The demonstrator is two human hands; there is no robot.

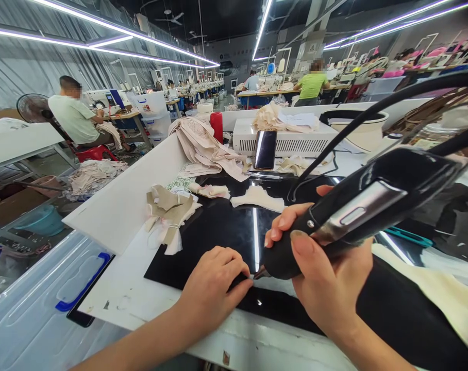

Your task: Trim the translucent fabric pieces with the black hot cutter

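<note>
My right hand [327,281] is wrapped around a thick black corded hand tool [373,201] with a silver panel on its side. Its small metal tip points down and left, close to the fingertips of my left hand [213,281]. That hand rests on a glossy black sheet [218,226], thumb and forefinger pinched together; whatever lies between them is too small to make out. Beyond the hands, a cream fabric piece [259,198] lies flat on the sheet. A tied bundle of tan and white fabric pieces [171,214] sits to the left.
A phone [265,149] leans against a white vented box [288,139]. Draped beige fabric [206,144] hangs over the low white wall [121,206]. A teal tool [407,237] lies at the right. The tool's black cable [346,123] arches overhead. A person [75,113] sits sewing at far left.
</note>
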